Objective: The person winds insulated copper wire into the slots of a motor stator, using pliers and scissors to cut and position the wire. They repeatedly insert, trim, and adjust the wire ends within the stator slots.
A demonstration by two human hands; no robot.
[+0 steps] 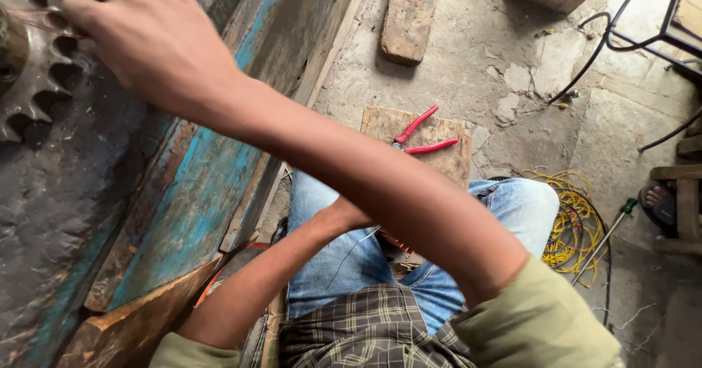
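Note:
My right hand (153, 43) reaches across to the upper left and lies back-up on a rusty toothed sprocket (29, 68). Its thumb presses the metal and its fingers stretch past the top edge. The sprocket is mounted on a worn wooden bench with flaking blue paint (197, 185). My left forearm runs from the lower left toward my lap. My left hand (349, 214) is almost wholly hidden under my right forearm, above my jeans. A thin wire (347, 255) hangs near it; I cannot tell whether the hand holds it.
Red-handled pliers (418, 135) lie on a small wooden board (446, 160) on the cracked concrete floor. A yellow wire coil (578, 225) and a green-handled screwdriver (618, 222) lie to the right. A wooden block (409, 17), a black metal frame (621, 39) and another person's sandalled foot (658, 200) are nearby.

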